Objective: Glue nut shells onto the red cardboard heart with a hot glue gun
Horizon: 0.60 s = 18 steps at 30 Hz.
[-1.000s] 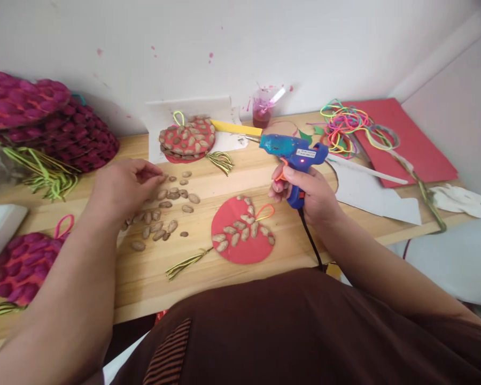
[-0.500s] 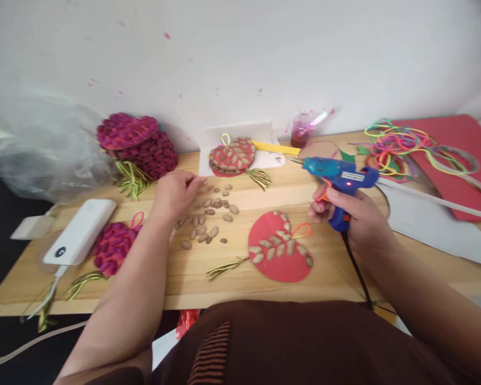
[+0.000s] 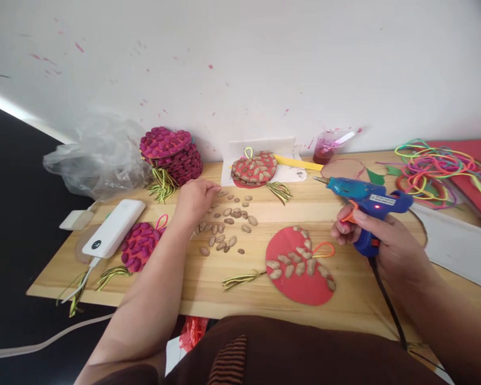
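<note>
My right hand (image 3: 388, 240) grips a blue hot glue gun (image 3: 369, 198) with an orange trigger; its nozzle points left above the table. My left hand (image 3: 196, 200) is at the far left edge of a scatter of loose peanuts (image 3: 228, 219), thumb and fingers pinched together. Whatever is between those fingertips is hidden. Between the hands lies a red cardboard disc (image 3: 300, 291) with peanuts stuck on it in rows, an orange loop on its right and a yellow-green tassel (image 3: 242, 279) on its left.
Behind stand a peanut-covered disc (image 3: 254, 168), a purple stack (image 3: 172, 155) and a cup of dark red liquid (image 3: 324, 152). A white power bank (image 3: 114, 227) and purple disc (image 3: 140, 246) lie left; tangled coloured cords (image 3: 441, 166) right. The gun's black cable (image 3: 388, 305) hangs over the front edge.
The view has shifted, so everything sits further right in the picture. My left hand stays by the peanuts in a pinch, and my right hand still holds the glue gun over the table.
</note>
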Each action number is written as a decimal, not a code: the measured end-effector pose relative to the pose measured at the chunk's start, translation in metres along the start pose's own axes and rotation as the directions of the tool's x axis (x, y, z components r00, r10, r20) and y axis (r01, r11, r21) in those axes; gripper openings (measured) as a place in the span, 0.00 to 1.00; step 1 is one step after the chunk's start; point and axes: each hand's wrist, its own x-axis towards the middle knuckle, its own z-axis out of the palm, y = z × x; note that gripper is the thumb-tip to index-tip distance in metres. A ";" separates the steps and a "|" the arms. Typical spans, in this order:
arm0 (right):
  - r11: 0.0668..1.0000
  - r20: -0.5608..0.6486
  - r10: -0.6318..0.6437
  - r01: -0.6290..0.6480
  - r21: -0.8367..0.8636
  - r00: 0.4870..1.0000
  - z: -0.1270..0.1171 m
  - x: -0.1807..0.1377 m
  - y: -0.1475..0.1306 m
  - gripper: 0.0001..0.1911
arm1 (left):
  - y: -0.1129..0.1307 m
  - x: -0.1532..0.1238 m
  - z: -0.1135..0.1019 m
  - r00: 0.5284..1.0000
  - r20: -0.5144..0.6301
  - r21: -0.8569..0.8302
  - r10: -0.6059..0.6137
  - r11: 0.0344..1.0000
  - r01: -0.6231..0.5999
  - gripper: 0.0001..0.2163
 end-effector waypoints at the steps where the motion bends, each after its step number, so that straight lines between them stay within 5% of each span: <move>1: 1.000 -0.004 0.010 -0.010 -0.001 1.000 0.001 -0.001 -0.001 0.11 | -0.001 0.000 -0.003 1.000 -0.002 0.011 -0.020 1.000 0.020 0.15; 11: 0.998 -0.036 0.039 -0.041 -0.049 0.999 0.002 0.002 -0.001 0.10 | -0.030 -0.001 -0.027 0.977 -0.067 0.015 -0.200 0.979 0.202 0.14; 18: 0.997 -0.044 0.039 -0.042 -0.070 0.998 0.000 0.002 -0.002 0.11 | -0.020 -0.001 -0.014 0.990 0.016 -0.082 -0.137 0.987 0.138 0.09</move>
